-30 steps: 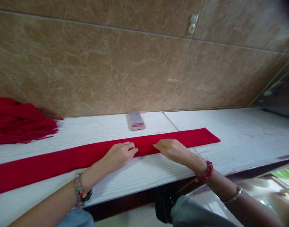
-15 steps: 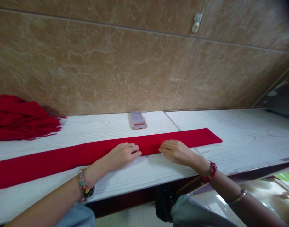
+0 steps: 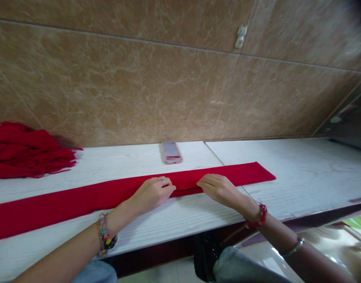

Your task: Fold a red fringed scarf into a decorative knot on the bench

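The red cloth is laid lengthwise between the back and front edges of the worktop, its near side pinched by the nearly closed fingers of left hand and right hand.

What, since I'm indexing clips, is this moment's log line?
left hand: on strip; right hand: on strip; strip: on counter, creased between hands; phone: lying behind strip; fringed cloth: heaped at left

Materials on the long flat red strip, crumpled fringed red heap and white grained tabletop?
Long flat red cloth strip: matte fabric, likely woven; creases softly.

Crumpled fringed red cloth heap: matte fabric, fibre unclear; loose folds, thready fringe.

White wood-grained tabletop: perhaps laminate or painted wood, low sheen; fine grain lines.
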`<state>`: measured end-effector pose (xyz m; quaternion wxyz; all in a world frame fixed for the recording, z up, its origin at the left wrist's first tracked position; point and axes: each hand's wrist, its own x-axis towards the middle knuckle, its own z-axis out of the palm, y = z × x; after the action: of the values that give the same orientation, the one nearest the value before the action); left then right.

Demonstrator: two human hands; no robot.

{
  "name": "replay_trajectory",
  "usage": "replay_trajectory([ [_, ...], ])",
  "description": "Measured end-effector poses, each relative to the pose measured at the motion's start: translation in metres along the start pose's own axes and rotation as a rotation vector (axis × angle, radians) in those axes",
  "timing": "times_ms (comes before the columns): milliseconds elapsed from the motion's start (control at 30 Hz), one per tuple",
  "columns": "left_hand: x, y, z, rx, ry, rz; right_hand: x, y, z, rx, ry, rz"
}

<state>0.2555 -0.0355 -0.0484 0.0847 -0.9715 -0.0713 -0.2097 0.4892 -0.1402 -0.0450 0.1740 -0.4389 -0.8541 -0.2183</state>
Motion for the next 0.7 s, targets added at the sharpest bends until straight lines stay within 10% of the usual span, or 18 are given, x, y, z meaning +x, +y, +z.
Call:
replay_trajectory([
  [300, 0.002, 0.006, -0.004, 0.112, -0.147, 0.160, -0.004, 0.000, 0.005, 0.020, -0.124, -0.055],
  [500, 0.002, 0.006, -0.004, -0.117, -0.169, 0.021, -0.004, -0.001, 0.005, 0.133, -0.139, 0.045],
  [700, 0.022, 0.009, 0.001, -0.138, -0.268, -0.170, -0.002, -0.007, 0.004, 0.263, -0.428, 0.174],
])
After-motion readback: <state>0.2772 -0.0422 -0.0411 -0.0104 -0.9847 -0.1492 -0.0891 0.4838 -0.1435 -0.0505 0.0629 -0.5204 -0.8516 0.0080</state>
